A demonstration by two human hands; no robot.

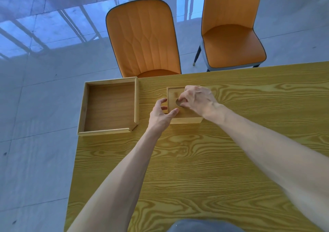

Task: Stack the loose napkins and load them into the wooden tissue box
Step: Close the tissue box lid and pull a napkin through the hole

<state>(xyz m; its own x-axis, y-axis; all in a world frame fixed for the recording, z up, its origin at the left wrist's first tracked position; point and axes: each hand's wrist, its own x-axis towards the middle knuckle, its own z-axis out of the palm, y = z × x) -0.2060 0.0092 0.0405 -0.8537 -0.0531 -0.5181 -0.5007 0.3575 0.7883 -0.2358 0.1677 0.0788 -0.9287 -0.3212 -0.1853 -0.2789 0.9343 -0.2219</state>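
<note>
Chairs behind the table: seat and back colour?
Orange, with dark piping round the edges, on both upholstered chairs. Only the head view shows them.

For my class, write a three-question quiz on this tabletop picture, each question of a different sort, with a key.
1. True or false: the wooden tray at the table's left edge holds a stack of napkins.
2. Which hand has its fingertips at the round opening in the lid of the wooden tissue box? A) left hand B) right hand C) neither
3. Fill in: behind the table stand two ______ chairs.

Key: 1. False, the tray is empty and no napkins show. 2. B; the left hand grips the box's near-left corner. 3. Orange.
</note>
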